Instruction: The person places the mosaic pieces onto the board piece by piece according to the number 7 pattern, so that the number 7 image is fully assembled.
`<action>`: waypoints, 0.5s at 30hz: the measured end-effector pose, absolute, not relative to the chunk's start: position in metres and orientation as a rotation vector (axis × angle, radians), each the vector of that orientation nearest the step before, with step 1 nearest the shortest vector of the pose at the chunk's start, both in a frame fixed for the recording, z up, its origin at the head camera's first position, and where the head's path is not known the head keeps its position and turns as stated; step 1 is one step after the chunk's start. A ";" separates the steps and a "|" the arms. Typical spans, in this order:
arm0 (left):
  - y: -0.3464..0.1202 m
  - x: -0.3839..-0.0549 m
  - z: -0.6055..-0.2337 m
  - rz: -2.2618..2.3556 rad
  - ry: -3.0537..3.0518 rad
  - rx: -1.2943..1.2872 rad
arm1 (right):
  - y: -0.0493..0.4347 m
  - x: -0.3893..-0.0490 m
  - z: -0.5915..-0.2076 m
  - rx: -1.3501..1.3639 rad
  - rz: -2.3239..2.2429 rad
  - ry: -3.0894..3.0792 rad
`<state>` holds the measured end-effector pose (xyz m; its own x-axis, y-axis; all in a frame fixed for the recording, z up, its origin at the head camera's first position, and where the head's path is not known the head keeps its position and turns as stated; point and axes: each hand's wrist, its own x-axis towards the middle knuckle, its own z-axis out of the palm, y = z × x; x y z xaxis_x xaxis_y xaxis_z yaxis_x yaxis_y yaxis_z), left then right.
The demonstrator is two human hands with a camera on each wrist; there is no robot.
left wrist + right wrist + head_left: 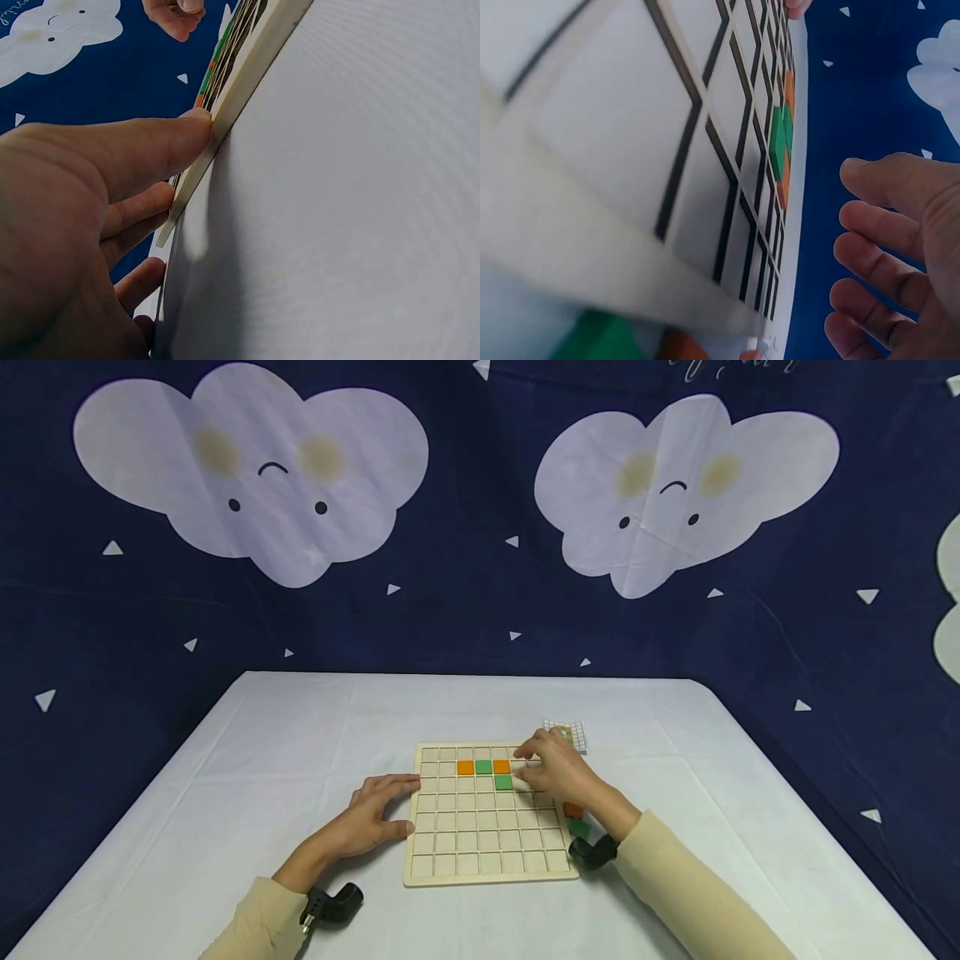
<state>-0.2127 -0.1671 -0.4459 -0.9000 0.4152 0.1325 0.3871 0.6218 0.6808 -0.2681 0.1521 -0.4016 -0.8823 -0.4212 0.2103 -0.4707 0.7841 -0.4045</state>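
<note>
A pale wooden grid board point(457, 843) lies on the table with square cells. In its upper rows sit an orange tile point(466, 767), a green tile point(483, 767), another orange tile point(501, 767) and, below that one, a second green tile point(503, 782). My left hand point(369, 818) rests at the board's left edge, thumb and fingertips touching the rim point(238, 88). Above the board's upper right part hovers my right hand point(555, 767), just right of the tiles. In the right wrist view its fingers point(885, 262) are loosely bent, apart from the thumb, with nothing between them.
Beside the board's right edge lie loose tiles, an orange one point(573, 810) and a green one point(579, 828), partly behind the right wrist. A small printed grid card point(576, 737) lies beyond the right hand. White cloth covers the table point(247, 777); a dark blue cloud-patterned curtain point(480, 610) hangs behind.
</note>
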 end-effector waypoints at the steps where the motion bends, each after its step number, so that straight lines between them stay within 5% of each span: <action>1: -0.167 -0.213 -0.446 1.159 2.794 0.691 | 0.153 -0.268 -0.401 0.710 0.696 -2.864; 15: -0.168 -0.212 -0.444 1.161 2.782 0.689 | 0.178 -0.271 -0.399 0.641 0.715 -2.866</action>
<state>-0.2116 -0.1678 -0.4441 -0.8995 0.4194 0.1229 0.3823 0.6188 0.6862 -0.2709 0.1778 -0.3993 -0.9034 -0.3724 0.2124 -0.4286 0.7989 -0.4221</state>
